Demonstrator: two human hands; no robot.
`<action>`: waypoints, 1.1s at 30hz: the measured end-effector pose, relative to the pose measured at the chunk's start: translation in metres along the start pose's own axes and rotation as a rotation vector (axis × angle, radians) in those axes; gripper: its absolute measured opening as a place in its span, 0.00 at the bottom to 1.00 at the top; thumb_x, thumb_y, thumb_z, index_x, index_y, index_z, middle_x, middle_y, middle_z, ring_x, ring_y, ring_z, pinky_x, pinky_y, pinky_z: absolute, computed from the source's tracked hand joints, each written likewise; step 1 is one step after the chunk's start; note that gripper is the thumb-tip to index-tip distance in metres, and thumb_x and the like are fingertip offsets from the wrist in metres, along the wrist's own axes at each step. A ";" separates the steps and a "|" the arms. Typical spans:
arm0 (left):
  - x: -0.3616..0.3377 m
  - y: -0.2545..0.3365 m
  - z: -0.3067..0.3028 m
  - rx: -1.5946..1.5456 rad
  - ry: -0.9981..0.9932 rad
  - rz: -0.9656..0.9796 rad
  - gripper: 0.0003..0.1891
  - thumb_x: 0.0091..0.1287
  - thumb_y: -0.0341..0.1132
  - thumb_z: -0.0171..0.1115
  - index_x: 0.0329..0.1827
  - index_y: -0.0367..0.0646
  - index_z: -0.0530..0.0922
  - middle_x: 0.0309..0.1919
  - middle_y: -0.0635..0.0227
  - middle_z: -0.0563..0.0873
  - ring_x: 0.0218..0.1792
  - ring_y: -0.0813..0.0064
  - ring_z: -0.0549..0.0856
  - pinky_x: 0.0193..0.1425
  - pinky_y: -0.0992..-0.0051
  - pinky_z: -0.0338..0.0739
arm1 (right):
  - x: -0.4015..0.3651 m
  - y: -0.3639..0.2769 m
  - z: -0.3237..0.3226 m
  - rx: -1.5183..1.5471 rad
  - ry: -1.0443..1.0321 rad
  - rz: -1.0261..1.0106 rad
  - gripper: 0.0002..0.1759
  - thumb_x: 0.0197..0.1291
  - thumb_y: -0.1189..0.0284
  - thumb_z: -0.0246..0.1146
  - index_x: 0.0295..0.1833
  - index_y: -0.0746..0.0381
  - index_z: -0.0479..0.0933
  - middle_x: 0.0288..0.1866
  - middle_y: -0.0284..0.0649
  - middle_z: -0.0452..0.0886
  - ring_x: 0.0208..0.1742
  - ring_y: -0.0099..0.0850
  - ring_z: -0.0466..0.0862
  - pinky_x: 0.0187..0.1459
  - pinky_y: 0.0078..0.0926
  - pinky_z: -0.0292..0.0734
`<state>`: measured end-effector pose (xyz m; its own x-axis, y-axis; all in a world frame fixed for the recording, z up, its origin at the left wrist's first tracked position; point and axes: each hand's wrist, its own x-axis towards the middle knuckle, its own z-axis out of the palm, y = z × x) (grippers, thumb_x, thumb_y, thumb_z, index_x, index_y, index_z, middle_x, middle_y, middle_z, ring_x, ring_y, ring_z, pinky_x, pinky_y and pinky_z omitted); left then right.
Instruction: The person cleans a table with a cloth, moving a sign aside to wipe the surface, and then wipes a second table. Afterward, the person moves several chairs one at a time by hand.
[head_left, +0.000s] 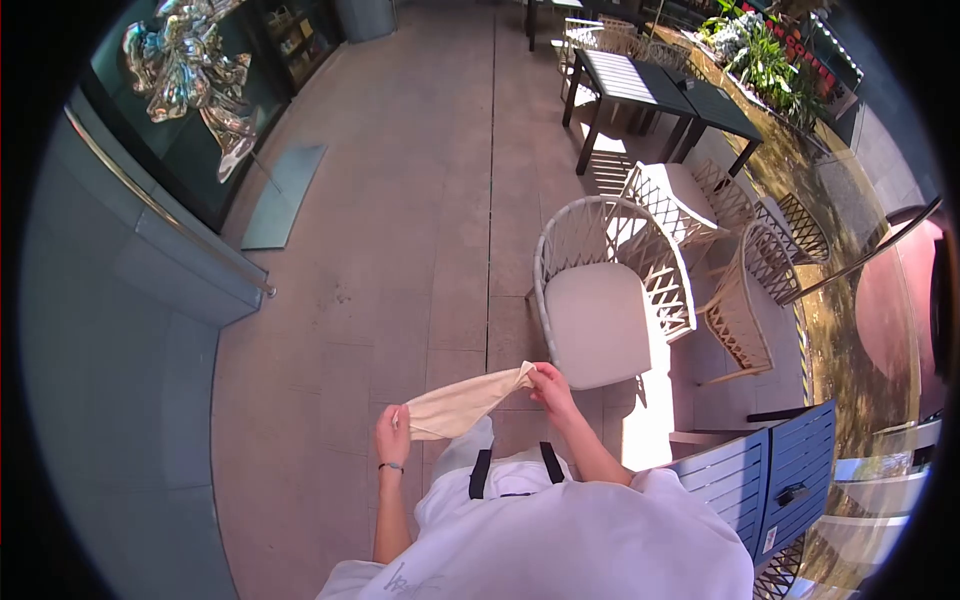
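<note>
A cream-coloured cloth [462,402] is stretched between my two hands in front of my body, over the paved floor. My left hand [392,432], with a thin dark band at the wrist, is closed on the cloth's left end. At the upper right corner, my right hand [548,386] pinches the cloth between thumb and fingers. The cloth hangs slack along its lower edge and slopes up toward the right. Closest to my right hand is a woven armchair [600,310] with a pale seat cushion, apart from the cloth.
More woven chairs [745,300] stand to the right. Dark slatted tables are at the upper right [690,95] and lower right [750,490]. On the left are a wall with a metal rail [170,205] and a shiny sculpture [195,80] above a plate. Plants [760,65] line the far right.
</note>
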<state>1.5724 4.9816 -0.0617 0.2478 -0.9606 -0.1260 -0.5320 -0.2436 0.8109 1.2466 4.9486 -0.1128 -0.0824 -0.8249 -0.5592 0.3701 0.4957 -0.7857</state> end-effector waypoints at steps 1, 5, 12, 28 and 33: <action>0.042 0.022 0.005 -0.040 -0.017 -0.004 0.17 0.74 0.44 0.57 0.43 0.35 0.82 0.40 0.55 0.88 0.38 0.77 0.84 0.44 0.73 0.76 | 0.026 -0.024 0.012 0.007 -0.011 -0.029 0.10 0.70 0.66 0.60 0.52 0.56 0.76 0.41 0.26 0.81 0.40 0.16 0.79 0.35 0.15 0.75; 0.198 0.099 0.050 -0.640 -0.283 -0.053 0.14 0.75 0.41 0.57 0.43 0.36 0.80 0.48 0.61 0.89 0.42 0.80 0.83 0.49 0.77 0.75 | 0.119 -0.111 0.035 0.264 0.074 -0.169 0.09 0.72 0.67 0.57 0.53 0.57 0.74 0.44 0.31 0.81 0.43 0.20 0.81 0.41 0.20 0.78; 0.401 0.272 0.210 -0.665 -0.716 -0.003 0.06 0.70 0.33 0.63 0.38 0.40 0.76 0.45 0.60 0.89 0.40 0.80 0.83 0.46 0.78 0.75 | 0.286 -0.163 0.000 0.947 0.230 -0.205 0.10 0.75 0.71 0.48 0.53 0.62 0.71 0.48 0.43 0.81 0.49 0.35 0.83 0.50 0.32 0.81; 0.576 0.436 0.581 1.039 -1.767 0.963 0.23 0.59 0.51 0.64 0.55 0.50 0.83 0.42 0.52 0.88 0.48 0.48 0.86 0.54 0.58 0.79 | 0.496 -0.275 -0.076 1.104 0.866 -0.461 0.13 0.65 0.67 0.63 0.49 0.63 0.73 0.45 0.39 0.78 0.44 0.29 0.81 0.45 0.32 0.79; 0.582 0.435 0.724 1.097 -1.547 1.271 0.23 0.58 0.54 0.60 0.45 0.45 0.85 0.42 0.51 0.88 0.48 0.48 0.86 0.54 0.56 0.79 | 0.535 -0.206 -0.047 0.505 1.716 0.292 0.32 0.50 0.64 0.75 0.57 0.63 0.70 0.49 0.47 0.79 0.57 0.39 0.79 0.56 0.40 0.76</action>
<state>0.8991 4.2201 -0.1955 -0.7785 0.1612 -0.6067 -0.0838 0.9311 0.3549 1.0834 4.4177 -0.2629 -0.6086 0.5919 -0.5285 0.7337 0.1661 -0.6588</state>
